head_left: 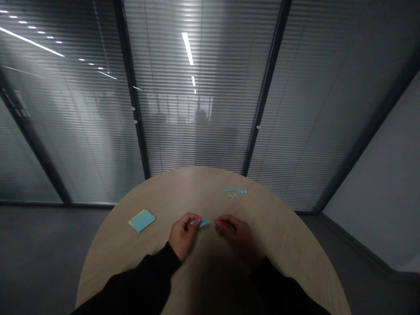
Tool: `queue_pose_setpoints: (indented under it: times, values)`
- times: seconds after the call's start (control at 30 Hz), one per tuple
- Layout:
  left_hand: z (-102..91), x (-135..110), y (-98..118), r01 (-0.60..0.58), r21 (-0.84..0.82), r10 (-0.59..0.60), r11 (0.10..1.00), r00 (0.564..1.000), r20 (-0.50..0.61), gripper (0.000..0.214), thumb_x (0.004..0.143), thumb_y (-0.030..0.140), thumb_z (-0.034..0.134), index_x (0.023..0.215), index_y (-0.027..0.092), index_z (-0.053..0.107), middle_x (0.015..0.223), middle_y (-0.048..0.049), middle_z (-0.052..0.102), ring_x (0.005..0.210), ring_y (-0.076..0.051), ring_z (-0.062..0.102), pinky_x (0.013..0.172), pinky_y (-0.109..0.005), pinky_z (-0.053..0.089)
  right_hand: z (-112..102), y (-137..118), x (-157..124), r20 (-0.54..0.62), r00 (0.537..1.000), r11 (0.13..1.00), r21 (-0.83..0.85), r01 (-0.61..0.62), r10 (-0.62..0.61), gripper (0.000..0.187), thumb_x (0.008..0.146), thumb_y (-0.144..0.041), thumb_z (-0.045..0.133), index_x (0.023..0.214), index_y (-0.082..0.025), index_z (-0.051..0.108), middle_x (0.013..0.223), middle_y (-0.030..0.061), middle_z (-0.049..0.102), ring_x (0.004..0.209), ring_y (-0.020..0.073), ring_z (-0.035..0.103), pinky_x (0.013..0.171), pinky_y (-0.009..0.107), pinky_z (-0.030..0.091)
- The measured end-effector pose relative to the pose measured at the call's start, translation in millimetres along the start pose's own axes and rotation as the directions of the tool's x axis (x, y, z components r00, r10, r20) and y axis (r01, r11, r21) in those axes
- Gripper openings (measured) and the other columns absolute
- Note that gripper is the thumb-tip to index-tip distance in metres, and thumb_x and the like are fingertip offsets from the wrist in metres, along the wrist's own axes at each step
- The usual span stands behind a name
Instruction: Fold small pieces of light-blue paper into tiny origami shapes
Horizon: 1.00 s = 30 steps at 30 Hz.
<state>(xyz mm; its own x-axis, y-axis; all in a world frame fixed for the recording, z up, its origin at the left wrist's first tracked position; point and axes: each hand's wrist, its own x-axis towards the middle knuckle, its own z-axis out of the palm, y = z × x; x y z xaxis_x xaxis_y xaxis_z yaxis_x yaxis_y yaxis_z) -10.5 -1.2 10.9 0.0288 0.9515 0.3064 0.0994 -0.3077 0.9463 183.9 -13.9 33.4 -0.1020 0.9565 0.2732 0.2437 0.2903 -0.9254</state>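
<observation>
Over the round wooden table [278, 232], left hand [183, 236] is pinching a folded pale-blue paper piece [204, 223], pointy at one end, while right hand [236, 234] is hovering just beside it, fingers curled. Little blue paper cutouts [235, 191] are lying near the far edge, and a blue sticky-note pad [142, 220] is sitting off left.

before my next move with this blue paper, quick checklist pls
Blue paper piece firmly pinched in left hand: ok
Right hand free, with nothing visible in it, beside the paper: ok
Creases on the blue paper piece: cannot tell, too small to see
Stack of blue and yellow paper lying apart from the hands, on the round wooden table: ok
Small blue paper shapes lying apart from the hands: ok
</observation>
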Motion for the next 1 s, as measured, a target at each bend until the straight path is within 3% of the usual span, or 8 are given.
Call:
queue_pose_setpoints:
  times: [0.27,0.47,0.77,1.0]
  values:
    - [3.6,-5.2,3.1,-0.022,0.022,0.019,1.0,0.995,0.1,0.034,0.085,0.051,0.061,0.085,0.017,0.067,0.065,-0.0001,0.061,0.059,-0.014,0.052,0.057,-0.024,0.04,12.4,9.7,-0.9,0.093,0.995,0.994,0.108,-0.035,0.025,0.036,0.079,-0.049,0.07,0.096,-0.018,0.069,0.08,0.0049,0.071,0.072,0.0177,0.066,0.066,0.028,0.052]
    - [6.1,-6.9,-0.7,0.004,0.018,-0.007,1.0,0.986,0.169,0.035,0.087,0.05,0.06,0.09,0.016,0.068,0.064,0.0002,0.059,0.055,-0.012,0.046,0.052,-0.023,0.034,11.3,6.1,-2.6,0.11,0.994,0.999,0.033,-0.01,0.007,0.029,0.083,-0.047,0.066,0.08,-0.018,0.066,0.066,0.0009,0.064,0.062,0.0148,0.059,0.058,0.025,0.044]
    - [7.8,-3.8,-6.3,0.079,-0.051,-0.067,0.996,0.976,0.207,0.039,0.08,0.053,0.067,0.091,0.016,0.066,0.061,0.0024,0.056,0.052,-0.011,0.043,0.05,-0.022,0.031,8.1,4.3,-2.7,0.103,0.993,0.999,0.0,0.054,-0.054,0.024,0.085,-0.042,0.062,0.081,-0.018,0.063,0.068,0.0005,0.063,0.064,0.0147,0.059,0.06,0.024,0.045]
    - [5.0,-3.6,-9.8,0.027,0.075,-0.041,0.997,0.979,0.202,0.035,0.083,0.049,0.065,0.087,0.015,0.068,0.063,0.0015,0.058,0.056,-0.012,0.046,0.054,-0.023,0.033,9.7,5.9,-1.7,0.108,0.991,0.995,-0.054,0.081,-0.075,0.026,0.084,-0.044,0.065,0.084,-0.018,0.067,0.073,0.0021,0.067,0.067,0.0157,0.061,0.06,0.025,0.046]
